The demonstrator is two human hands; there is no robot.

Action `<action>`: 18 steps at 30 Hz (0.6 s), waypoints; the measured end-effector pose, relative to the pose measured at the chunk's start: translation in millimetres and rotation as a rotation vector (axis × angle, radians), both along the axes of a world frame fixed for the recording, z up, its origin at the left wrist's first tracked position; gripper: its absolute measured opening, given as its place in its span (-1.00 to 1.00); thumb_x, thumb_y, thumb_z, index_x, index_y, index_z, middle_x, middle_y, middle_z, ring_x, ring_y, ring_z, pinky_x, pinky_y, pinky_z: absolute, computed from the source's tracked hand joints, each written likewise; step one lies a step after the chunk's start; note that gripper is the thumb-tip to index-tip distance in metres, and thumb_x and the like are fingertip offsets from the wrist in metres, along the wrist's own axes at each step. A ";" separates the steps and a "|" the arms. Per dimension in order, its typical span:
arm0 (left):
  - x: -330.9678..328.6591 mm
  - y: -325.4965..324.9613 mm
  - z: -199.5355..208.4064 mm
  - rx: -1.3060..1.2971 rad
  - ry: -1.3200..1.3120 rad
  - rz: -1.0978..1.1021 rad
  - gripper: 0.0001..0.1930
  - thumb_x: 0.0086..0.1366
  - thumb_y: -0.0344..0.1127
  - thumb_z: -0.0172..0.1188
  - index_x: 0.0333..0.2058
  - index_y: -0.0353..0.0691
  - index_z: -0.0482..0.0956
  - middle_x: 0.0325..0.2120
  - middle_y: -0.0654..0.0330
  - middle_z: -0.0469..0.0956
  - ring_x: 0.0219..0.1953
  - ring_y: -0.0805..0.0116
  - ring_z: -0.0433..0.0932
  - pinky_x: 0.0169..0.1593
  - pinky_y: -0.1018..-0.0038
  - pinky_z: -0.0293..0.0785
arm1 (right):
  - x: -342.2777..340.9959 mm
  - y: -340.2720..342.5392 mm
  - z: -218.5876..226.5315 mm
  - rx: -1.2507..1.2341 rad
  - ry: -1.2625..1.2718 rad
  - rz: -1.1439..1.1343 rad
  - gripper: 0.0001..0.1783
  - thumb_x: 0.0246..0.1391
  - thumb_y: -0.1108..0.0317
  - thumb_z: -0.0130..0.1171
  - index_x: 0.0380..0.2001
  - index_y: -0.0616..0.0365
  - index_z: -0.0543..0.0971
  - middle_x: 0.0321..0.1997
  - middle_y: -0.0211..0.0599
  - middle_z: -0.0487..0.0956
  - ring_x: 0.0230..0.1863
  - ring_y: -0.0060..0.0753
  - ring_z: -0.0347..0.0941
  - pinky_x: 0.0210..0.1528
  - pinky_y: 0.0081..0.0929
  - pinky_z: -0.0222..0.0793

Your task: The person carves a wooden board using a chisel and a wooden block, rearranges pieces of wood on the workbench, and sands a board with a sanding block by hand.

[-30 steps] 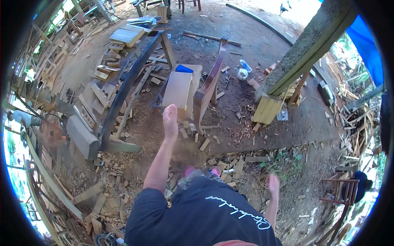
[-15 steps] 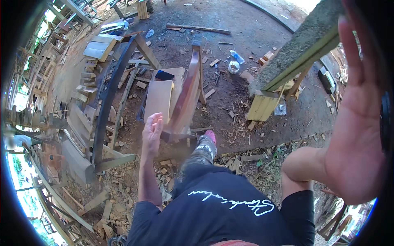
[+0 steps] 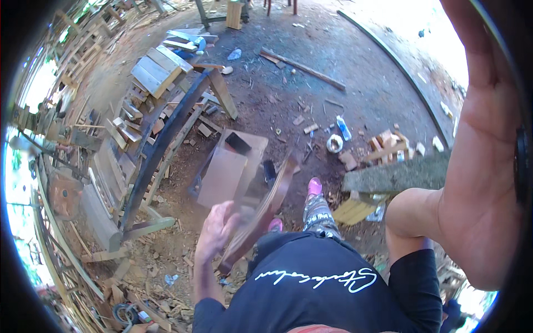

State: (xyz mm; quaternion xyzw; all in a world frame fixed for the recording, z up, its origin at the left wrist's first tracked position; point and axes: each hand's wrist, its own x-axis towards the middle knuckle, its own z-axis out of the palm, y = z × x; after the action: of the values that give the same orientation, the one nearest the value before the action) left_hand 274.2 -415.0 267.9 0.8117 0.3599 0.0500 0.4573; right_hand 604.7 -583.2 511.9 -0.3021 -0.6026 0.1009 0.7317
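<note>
My left hand (image 3: 215, 228) is in front of me at lower centre, its fingers loosely stretched and slightly smeared by motion, with nothing seen in it. Just right of it a curved reddish-brown wooden piece (image 3: 265, 208) slants past my leg; I cannot tell whether the hand touches it. Large and close at the right rim, my right hand (image 3: 482, 133) is raised with its palm showing. Its fingers stretch upward, and the tips are cut off. Beyond my left hand lies a flat brown panel (image 3: 221, 176), with a dark flat rectangular object (image 3: 238, 143) at its far end.
A long dark beam on legs (image 3: 158, 145) runs along the left. A thick weathered beam (image 3: 397, 171) lies at right beside wood offcuts (image 3: 388, 145). A plastic bottle (image 3: 343, 128) and a white round container (image 3: 334, 144) are on the dirt floor. Scraps litter the ground.
The view has swung, and the surroundings shift with it. The curved wooden piece now tilts nearer to my body. My left hand has moved slightly right; my right hand stays raised.
</note>
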 end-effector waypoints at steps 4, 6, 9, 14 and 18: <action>42.2 7.0 10.3 0.094 0.148 0.026 -0.56 0.34 -0.15 0.13 0.09 -0.27 0.39 -0.08 -0.05 0.45 -0.05 0.08 0.49 0.05 0.28 0.41 | 93.7 55.9 -5.5 0.026 -0.030 0.114 -0.15 0.33 -0.22 -0.50 0.23 0.42 0.25 0.29 0.19 0.29 0.37 0.16 0.13 0.42 -0.03 0.01; 75.4 7.8 15.3 0.159 0.326 0.004 -0.52 0.31 -0.04 0.13 0.10 -0.20 0.39 -0.02 -0.02 0.45 0.02 -0.03 0.46 0.09 0.16 0.37 | 143.9 86.4 -9.9 0.027 -0.033 0.184 -0.15 0.33 -0.22 -0.50 0.23 0.42 0.25 0.29 0.19 0.29 0.37 0.16 0.13 0.42 -0.03 0.01; 137.6 13.2 30.9 0.084 0.415 0.102 -0.52 0.32 -0.02 0.10 0.10 -0.18 0.39 0.00 -0.01 0.44 0.07 -0.01 0.43 0.12 0.14 0.33 | 215.8 132.1 -8.6 0.022 -0.022 0.282 -0.15 0.33 -0.22 -0.50 0.22 0.42 0.25 0.28 0.19 0.30 0.36 0.16 0.14 0.42 -0.03 0.01; 229.4 24.3 54.5 0.010 0.401 0.183 -0.51 0.31 -0.04 0.12 0.12 -0.19 0.38 0.01 -0.04 0.42 0.13 0.00 0.40 0.19 0.21 0.31 | 297.1 194.3 1.4 0.042 -0.015 0.421 -0.16 0.33 -0.21 -0.49 0.22 0.41 0.26 0.28 0.19 0.30 0.36 0.16 0.14 0.41 -0.04 0.02; 278.7 35.2 53.7 -0.045 0.434 0.257 -0.50 0.31 -0.04 0.13 0.12 -0.20 0.38 0.02 -0.05 0.42 0.13 0.01 0.39 0.21 0.22 0.29 | 348.2 238.1 5.2 0.054 -0.009 0.491 -0.16 0.33 -0.21 -0.49 0.22 0.41 0.26 0.27 0.19 0.31 0.35 0.15 0.15 0.41 -0.04 0.02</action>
State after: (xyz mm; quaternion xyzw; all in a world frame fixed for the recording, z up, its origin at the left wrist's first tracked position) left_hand 552.9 -379.8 321.6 0.7407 0.5508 -0.0760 0.3771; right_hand 952.8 -345.1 517.0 -0.1274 -0.6636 0.2582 0.6905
